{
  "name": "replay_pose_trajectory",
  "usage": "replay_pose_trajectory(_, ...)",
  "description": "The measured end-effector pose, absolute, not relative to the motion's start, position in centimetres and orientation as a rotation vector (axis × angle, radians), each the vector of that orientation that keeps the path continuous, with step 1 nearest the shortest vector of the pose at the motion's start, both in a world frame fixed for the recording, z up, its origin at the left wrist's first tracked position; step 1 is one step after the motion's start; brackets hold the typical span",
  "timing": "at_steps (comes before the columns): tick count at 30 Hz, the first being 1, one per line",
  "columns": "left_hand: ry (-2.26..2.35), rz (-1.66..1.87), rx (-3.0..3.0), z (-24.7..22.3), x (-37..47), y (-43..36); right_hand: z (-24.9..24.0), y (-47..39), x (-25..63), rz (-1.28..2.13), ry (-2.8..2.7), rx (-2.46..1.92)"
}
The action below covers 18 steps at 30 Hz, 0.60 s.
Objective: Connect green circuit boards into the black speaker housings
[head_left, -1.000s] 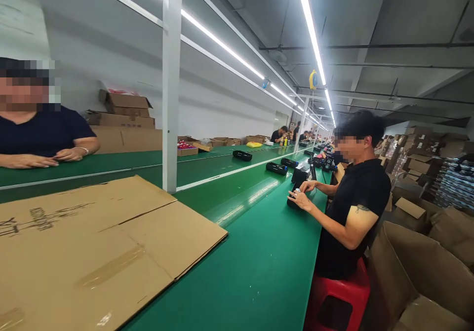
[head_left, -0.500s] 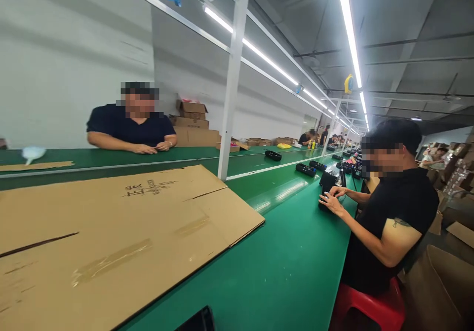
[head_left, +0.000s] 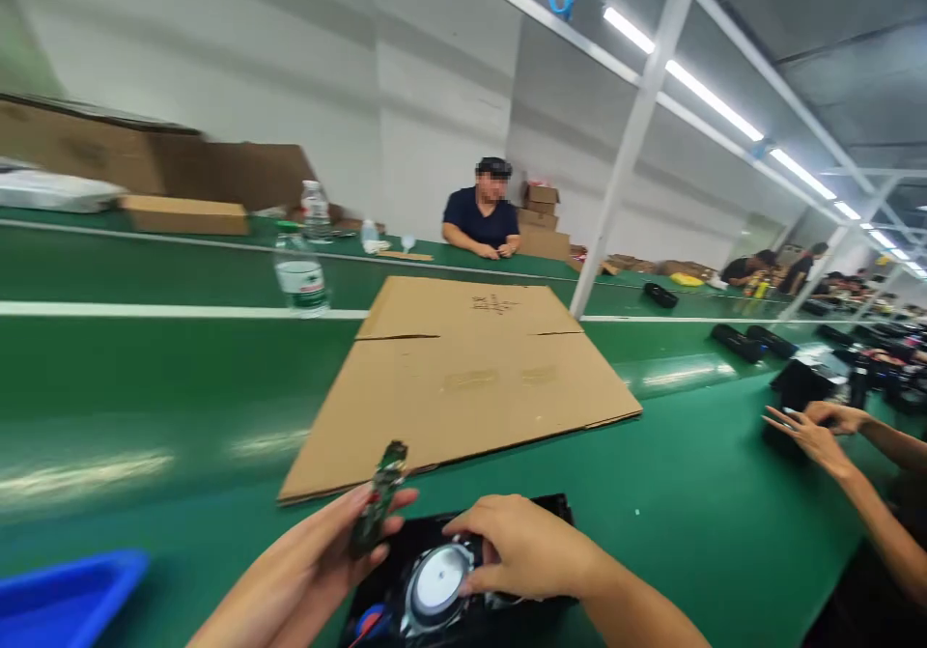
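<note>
My left hand (head_left: pixel 325 547) is closed around a narrow green circuit board (head_left: pixel 378 498), which tilts upward over the bench. My right hand (head_left: pixel 525 551) has its thumb and fingers curled at the right edge of a round silver speaker (head_left: pixel 439 578). That speaker lies in a black casing (head_left: pixel 554 508) on the green bench, just in front of me. Beside it in the casing is a small blue round part (head_left: pixel 373 619) with a red wire. The lower part of the casing is cut off by the frame.
A flat cardboard sheet (head_left: pixel 470 416) lies beyond the casing. A blue tray (head_left: pixel 72 595) is at lower left and a water bottle (head_left: pixel 300 276) stands behind. One co-worker's hands (head_left: pixel 815 436) work on a black item at right; another person (head_left: pixel 482 209) sits opposite.
The view has swung left and down. Both my hands, the board and the speaker casing now show; before, only a dark corner was visible at the bottom edge.
</note>
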State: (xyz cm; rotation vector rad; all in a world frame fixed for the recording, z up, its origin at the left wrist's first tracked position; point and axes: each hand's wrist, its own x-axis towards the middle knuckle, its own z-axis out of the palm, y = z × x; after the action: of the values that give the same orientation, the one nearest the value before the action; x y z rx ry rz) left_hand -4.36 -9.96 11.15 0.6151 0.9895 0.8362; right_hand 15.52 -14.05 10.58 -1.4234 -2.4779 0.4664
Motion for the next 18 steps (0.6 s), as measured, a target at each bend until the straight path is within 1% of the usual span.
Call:
replay_pose_trajectory(3, 0.939, 0.889, 0.615, 12.8, -4.1, -10.5, 9.5, -14.6, 13.9, 0.492, -2.323, -1.409)
replay_pose_trajectory(5, 0.873, 0.892, 0.641, 13.2, -4.1, -10.4, 9.3, -14.9, 12.8, 0.434, -2.214, -1.396)
replay_pose_trajectory(8, 0.793, 0.899, 0.698, 13.0, -4.6, -10.2, 8.4, -15.2, 10.7, 0.238, -2.162, -1.241)
replay_pose_trajectory(13, 0.738, 0.930, 0.819, 12.9, -6.0, -9.7, 4.6, -15.3, 7.0, -0.129, -2.141, -0.881)
replay_pose_trajectory(15, 0.715, 0.951, 0.866, 13.0, -6.4, -9.6, 4.1, -15.2, 6.8, -0.052, -2.047, -0.818)
replay_pose_trajectory(16, 0.707, 0.959, 0.886, 13.1, -6.6, -9.5, 4.3, -15.2, 7.0, 0.073, -1.994, -0.823)
replay_pose_trajectory(18, 0.706, 0.974, 0.929, 13.3, -6.8, -9.6, 5.3, -15.1, 7.8, 0.455, -1.846, -0.928)
